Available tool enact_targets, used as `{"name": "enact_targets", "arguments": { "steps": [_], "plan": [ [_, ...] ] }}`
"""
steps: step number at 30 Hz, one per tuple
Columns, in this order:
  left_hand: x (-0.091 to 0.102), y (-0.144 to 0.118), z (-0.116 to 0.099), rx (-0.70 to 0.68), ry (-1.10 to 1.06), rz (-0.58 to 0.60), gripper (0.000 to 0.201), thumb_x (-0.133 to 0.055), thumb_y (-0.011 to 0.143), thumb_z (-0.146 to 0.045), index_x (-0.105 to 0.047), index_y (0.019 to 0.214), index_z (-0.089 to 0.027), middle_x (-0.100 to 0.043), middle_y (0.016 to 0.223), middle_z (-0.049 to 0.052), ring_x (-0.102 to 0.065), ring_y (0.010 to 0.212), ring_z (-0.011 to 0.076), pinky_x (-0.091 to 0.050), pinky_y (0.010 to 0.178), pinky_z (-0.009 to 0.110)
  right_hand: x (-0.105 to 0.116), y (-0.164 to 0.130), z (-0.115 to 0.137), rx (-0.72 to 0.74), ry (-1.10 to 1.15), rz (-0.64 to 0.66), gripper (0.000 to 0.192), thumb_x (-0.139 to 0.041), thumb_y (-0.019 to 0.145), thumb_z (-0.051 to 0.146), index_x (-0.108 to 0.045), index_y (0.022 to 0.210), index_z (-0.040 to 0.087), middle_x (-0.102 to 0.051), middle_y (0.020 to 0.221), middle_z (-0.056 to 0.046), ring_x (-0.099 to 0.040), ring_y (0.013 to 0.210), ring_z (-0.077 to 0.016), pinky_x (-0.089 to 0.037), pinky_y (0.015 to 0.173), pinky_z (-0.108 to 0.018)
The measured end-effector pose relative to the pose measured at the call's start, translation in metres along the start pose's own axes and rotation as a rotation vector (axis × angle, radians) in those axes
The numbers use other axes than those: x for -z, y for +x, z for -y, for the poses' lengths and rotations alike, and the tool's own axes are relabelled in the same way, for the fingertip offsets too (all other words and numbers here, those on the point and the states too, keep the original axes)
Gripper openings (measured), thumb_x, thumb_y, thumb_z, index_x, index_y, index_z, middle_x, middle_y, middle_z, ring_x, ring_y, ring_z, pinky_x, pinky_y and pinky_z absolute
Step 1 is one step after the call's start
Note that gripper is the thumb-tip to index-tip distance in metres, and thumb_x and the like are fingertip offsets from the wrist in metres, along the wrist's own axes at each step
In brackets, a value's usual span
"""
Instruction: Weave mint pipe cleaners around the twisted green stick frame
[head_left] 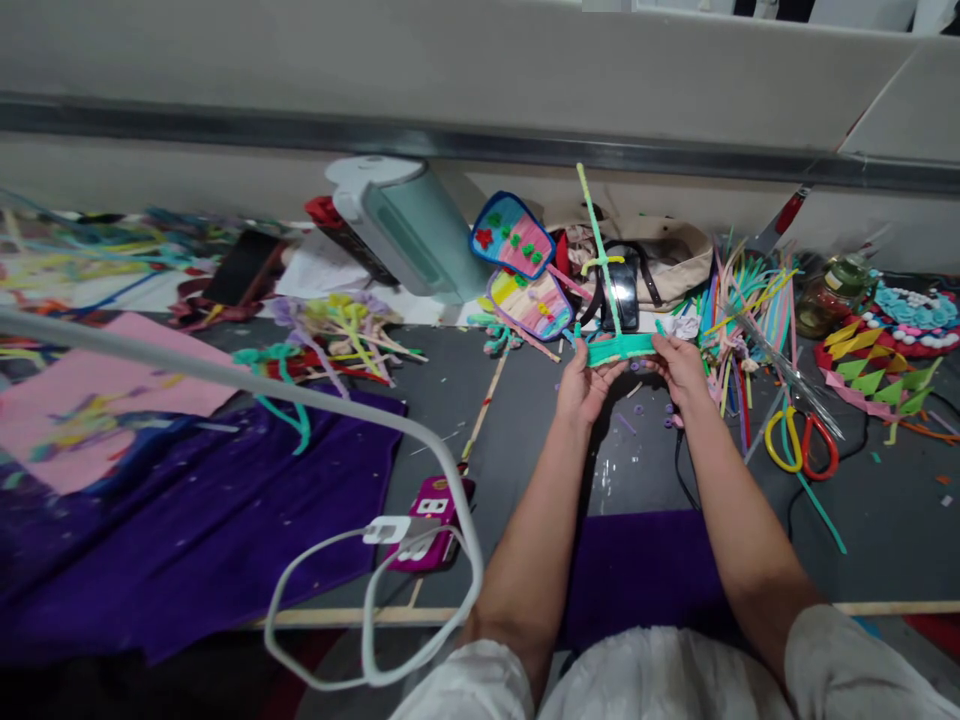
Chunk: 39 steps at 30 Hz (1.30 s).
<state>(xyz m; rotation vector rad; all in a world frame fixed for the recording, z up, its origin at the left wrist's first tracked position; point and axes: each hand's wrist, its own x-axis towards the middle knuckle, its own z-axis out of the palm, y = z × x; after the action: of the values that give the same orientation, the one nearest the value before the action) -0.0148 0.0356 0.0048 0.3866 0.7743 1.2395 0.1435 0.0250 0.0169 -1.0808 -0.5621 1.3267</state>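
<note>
Green pipe-cleaner bundle (621,348), one, clamped between left hand (581,385) and right hand (681,368).

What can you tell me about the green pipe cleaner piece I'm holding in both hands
The green pipe cleaner piece looks fuzzy and teal-green, a short flat bar wound from chenille stems. It lies roughly level above the grey floor, the left hand gripping one end and the right hand the other. A thin pale-green stem rises from it, leaning slightly left, with a small yellow twist across it partway up.

Scissors (802,445), a purple cloth (202,540) and a white cable (360,600) lie about.
</note>
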Motion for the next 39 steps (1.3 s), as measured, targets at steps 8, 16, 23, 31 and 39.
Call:
{"name": "enact_targets", "arguments": {
  "steps": [8,16,23,31,39],
  "plan": [
    [0.003,0.003,0.0,0.024,-0.002,-0.025,0.035,-0.055,0.101,-0.042,-0.072,0.105,-0.012,-0.078,0.086,0.01,-0.077,0.08,0.0184,-0.062,0.091,0.037,0.0,0.0,-0.001,-0.01,0.049,0.012,0.03,-0.091,0.062,0.036,-0.07,0.073,0.017,-0.071,0.063,0.005,-0.065,0.053,-0.0078,-0.053,0.046,-0.016],
    [0.002,0.001,-0.004,0.076,-0.065,-0.031,0.031,-0.057,0.1,-0.035,-0.071,0.114,-0.011,-0.078,0.092,0.013,-0.078,0.084,0.0213,-0.064,0.086,0.036,0.002,0.001,-0.001,0.017,0.015,0.014,0.032,-0.089,0.062,0.039,-0.069,0.074,0.018,-0.07,0.064,0.006,-0.064,0.054,-0.0078,-0.052,0.048,-0.017],
    [0.0,0.0,-0.006,0.076,-0.102,-0.056,0.028,-0.05,0.097,-0.02,-0.069,0.114,-0.008,-0.078,0.09,0.012,-0.077,0.081,0.0205,-0.065,0.082,0.038,0.003,0.003,-0.004,0.037,0.002,0.002,0.037,-0.091,0.058,0.043,-0.069,0.073,0.018,-0.069,0.063,0.005,-0.062,0.054,-0.0079,-0.052,0.048,-0.017],
    [-0.005,-0.002,-0.007,0.019,-0.041,-0.135,0.019,-0.056,0.09,-0.014,-0.07,0.103,-0.009,-0.077,0.09,0.012,-0.076,0.08,0.0194,-0.065,0.08,0.034,0.003,0.004,-0.005,0.062,-0.017,0.002,0.037,-0.09,0.058,0.045,-0.069,0.073,0.018,-0.068,0.064,0.005,-0.061,0.053,-0.0071,-0.052,0.05,-0.018],
    [-0.008,-0.006,-0.008,-0.035,-0.015,-0.125,0.009,-0.062,0.089,-0.014,-0.07,0.086,-0.011,-0.076,0.087,0.009,-0.074,0.071,0.0166,-0.065,0.076,0.032,0.0,0.004,-0.006,0.107,-0.062,-0.004,0.04,-0.088,0.056,0.05,-0.068,0.07,0.019,-0.066,0.063,0.005,-0.058,0.052,-0.0076,-0.052,0.05,-0.02]
  ]
}}
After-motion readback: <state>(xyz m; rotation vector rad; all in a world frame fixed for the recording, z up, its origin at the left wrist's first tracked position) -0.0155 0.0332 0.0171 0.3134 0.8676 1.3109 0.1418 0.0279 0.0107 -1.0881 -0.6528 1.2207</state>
